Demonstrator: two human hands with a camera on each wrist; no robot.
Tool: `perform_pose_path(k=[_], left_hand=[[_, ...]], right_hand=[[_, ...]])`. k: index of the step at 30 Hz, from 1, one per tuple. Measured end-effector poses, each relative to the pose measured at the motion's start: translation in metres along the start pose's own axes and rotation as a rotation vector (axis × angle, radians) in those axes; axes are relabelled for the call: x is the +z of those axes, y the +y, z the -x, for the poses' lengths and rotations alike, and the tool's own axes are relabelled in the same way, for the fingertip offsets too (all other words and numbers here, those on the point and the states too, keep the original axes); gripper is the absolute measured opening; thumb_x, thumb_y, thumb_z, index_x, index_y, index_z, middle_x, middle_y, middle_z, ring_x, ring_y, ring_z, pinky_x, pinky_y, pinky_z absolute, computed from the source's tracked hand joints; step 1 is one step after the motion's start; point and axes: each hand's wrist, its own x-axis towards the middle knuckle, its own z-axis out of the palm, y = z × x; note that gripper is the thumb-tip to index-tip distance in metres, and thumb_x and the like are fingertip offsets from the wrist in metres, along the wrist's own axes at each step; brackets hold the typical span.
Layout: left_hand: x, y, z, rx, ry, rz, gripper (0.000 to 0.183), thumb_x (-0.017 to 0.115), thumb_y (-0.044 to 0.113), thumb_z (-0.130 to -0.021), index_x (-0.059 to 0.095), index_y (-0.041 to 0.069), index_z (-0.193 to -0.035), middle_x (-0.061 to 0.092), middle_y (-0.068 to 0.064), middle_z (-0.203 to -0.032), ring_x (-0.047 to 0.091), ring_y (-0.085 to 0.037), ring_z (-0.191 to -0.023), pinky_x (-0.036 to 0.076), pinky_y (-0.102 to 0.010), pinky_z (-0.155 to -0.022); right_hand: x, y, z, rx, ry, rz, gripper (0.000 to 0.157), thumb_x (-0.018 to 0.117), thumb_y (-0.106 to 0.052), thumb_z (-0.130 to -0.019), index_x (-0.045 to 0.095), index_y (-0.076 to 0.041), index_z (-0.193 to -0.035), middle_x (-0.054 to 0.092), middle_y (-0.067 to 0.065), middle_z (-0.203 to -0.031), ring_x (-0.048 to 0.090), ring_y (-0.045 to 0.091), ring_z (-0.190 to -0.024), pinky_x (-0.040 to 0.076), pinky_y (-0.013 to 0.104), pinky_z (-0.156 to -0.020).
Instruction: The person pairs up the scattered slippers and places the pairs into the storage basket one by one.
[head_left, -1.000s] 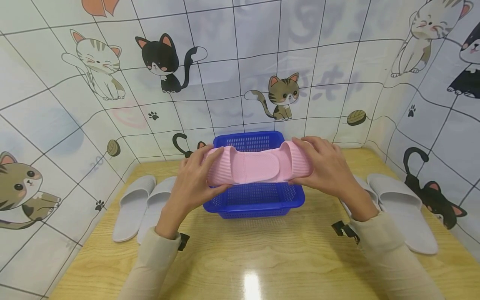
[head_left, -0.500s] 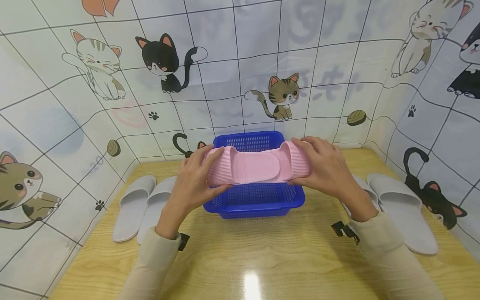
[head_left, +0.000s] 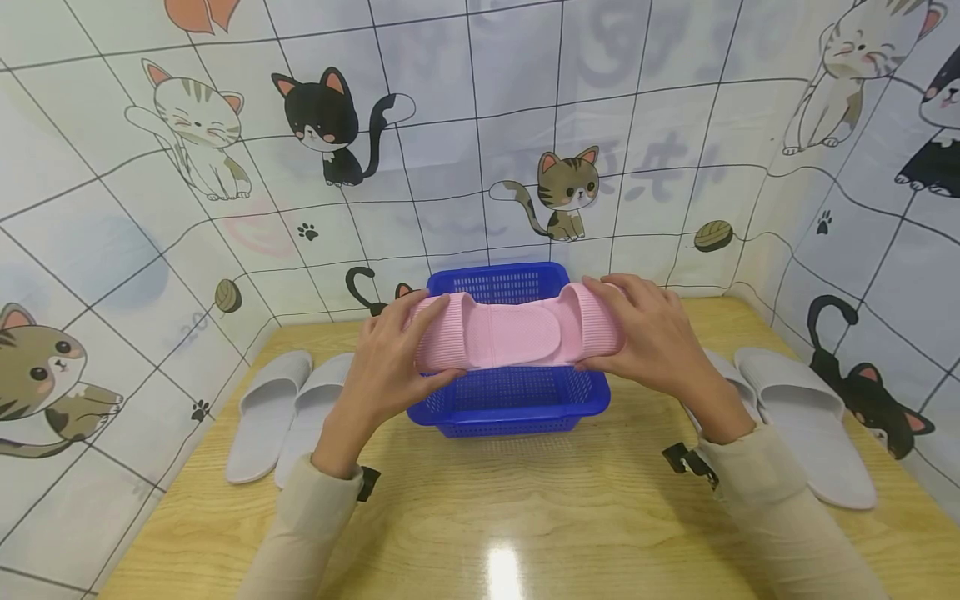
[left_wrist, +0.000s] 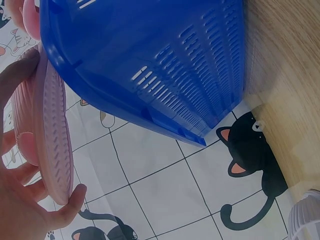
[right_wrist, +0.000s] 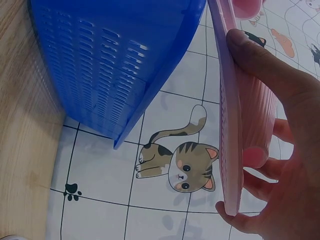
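Observation:
Two pink slippers with ribbed straps lie end to end above the basket, their heels overlapping. My left hand [head_left: 382, 362] holds the strap end of the left pink slipper [head_left: 442, 333], thumb at its lower edge. On the other side, my right hand [head_left: 648, 333] grips the strap end of the right pink slipper [head_left: 600, 325]. The textured sole [left_wrist: 57, 135] shows in the left wrist view, with fingers wrapped about the toe. Beneath and behind them is a blue perforated basket [head_left: 517, 417], partly hidden by the slippers.
A pair of pale grey slippers [head_left: 258, 417] rests on the wooden table [head_left: 465, 517] to the left. Another grey pair [head_left: 810, 425] sits to the right, partly covered by my right arm. Cat-patterned walls [head_left: 450, 167] enclose the back and sides.

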Motion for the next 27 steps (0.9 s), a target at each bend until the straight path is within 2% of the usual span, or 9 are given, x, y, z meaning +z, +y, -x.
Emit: perform_pose_path(k=[18,27], left_hand=[[0.0013,-0.0005,0.0001,0.017,0.004,-0.019,0.099,0.092,0.055,-0.068,0.047,0.026,-0.152,0.052,-0.013,-0.149,0.056,-0.034,-0.128,0.045,-0.049,-0.089],[0.0006,0.0008,-0.0004,0.017,0.009,-0.012,0.101,0.094,0.052,-0.066,0.047,0.026,-0.151,0.052,-0.014,-0.149,0.056,-0.035,-0.127,0.045,-0.05,-0.089]], right_hand=[[0.0016,-0.0012,-0.0002,-0.013,0.009,0.001,0.112,0.096,-0.061,-0.055,0.053,-0.017,-0.149,0.058,0.016,-0.14,0.053,0.038,-0.127,0.042,0.058,-0.091],[0.0028,-0.0002,0.0,-0.009,0.003,0.005,0.113,0.096,-0.061,-0.055,0.052,-0.018,-0.15,0.057,0.016,-0.14,0.053,0.038,-0.127,0.042,0.057,-0.091]])
